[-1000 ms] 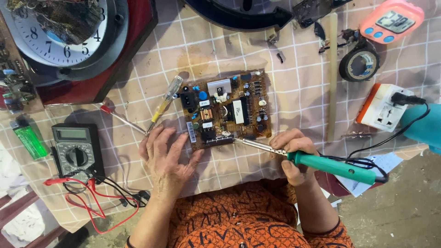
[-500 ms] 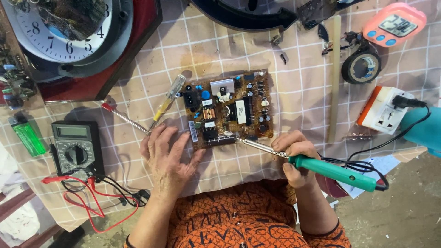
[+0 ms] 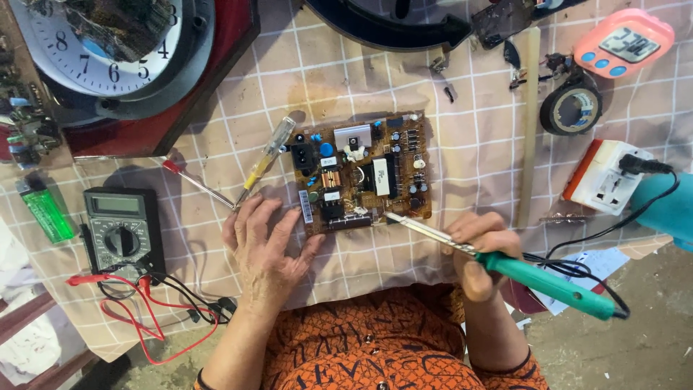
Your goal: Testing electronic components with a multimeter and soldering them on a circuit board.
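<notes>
The circuit board [image 3: 362, 173] lies flat on the checked cloth of the counter [image 3: 476, 115], component side up, its long axis running left to right and tilted slightly, the right end higher in the head view. The right hand [image 3: 482, 249] is closed around the green-handled soldering iron [image 3: 505, 263], thumb and fingers [image 3: 469, 231] wrapped at the front of the grip in a pen-like hold. The iron's long axis runs from lower right to upper left; its metal shaft crosses the gap between hand and board, and the tip sits at the board's lower edge, just right of centre. The board therefore lies up and to the left of the right hand, in line with the iron's axis. The left hand [image 3: 268, 249] rests palm down on the cloth, fingers spread and flat, gripping nothing; its fingertips lie at the board's lower left corner, touching or just beside it, which cannot be told apart. A yellow-handled screwdriver [image 3: 263, 162] lies diagonally just left of the board, near the left fingertips. A multimeter [image 3: 119, 230] with red and black leads sits further left, well apart. The right hand, through the iron, is the one engaged with the board.
</notes>
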